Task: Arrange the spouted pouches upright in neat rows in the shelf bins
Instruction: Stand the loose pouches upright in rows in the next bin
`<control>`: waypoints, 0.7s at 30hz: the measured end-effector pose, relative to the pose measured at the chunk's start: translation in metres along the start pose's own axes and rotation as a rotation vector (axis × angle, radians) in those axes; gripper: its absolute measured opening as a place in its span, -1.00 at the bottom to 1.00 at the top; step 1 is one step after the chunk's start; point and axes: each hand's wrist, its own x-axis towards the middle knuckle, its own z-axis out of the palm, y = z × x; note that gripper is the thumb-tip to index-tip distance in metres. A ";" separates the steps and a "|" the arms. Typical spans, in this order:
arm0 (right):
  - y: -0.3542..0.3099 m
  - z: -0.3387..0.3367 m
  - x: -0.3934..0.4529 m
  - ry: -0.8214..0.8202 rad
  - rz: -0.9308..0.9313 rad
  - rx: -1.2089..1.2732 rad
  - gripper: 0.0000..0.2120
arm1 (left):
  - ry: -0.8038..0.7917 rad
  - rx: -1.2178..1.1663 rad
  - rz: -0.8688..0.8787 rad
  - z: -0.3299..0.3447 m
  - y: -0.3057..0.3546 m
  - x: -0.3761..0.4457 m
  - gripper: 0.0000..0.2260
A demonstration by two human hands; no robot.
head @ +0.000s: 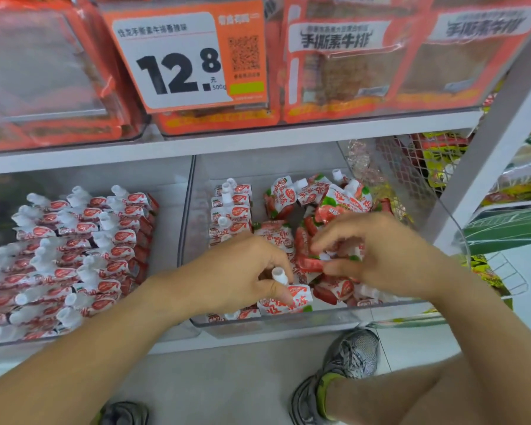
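While my left hand (242,271) pinches a spouted pouch (288,297) at the right bin's (288,325) front, my right hand (377,250) grips another pouch (331,257) among the jumbled ones.

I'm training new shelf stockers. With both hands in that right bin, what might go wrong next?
The loose heap leans beside the short upright row; stirring it may topple that row. The left hand pinches one pouch near the bin's front wall, so it could slip out.
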 end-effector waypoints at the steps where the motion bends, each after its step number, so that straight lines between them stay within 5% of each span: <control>1: 0.002 -0.005 -0.001 0.076 0.022 -0.043 -0.72 | -0.025 0.000 0.005 0.003 0.000 0.001 -0.80; 10: -0.007 0.019 -0.004 -0.092 0.183 -0.604 -0.17 | -0.204 0.064 0.112 0.011 0.005 0.005 -0.57; 15: 0.001 0.013 0.001 -0.190 0.123 -0.654 -0.34 | -0.146 -0.074 0.069 0.012 -0.003 0.010 -0.69; 21: 0.034 -0.004 0.005 -0.044 -0.083 -0.304 -0.81 | -0.140 -0.068 0.099 0.012 -0.005 0.009 -0.70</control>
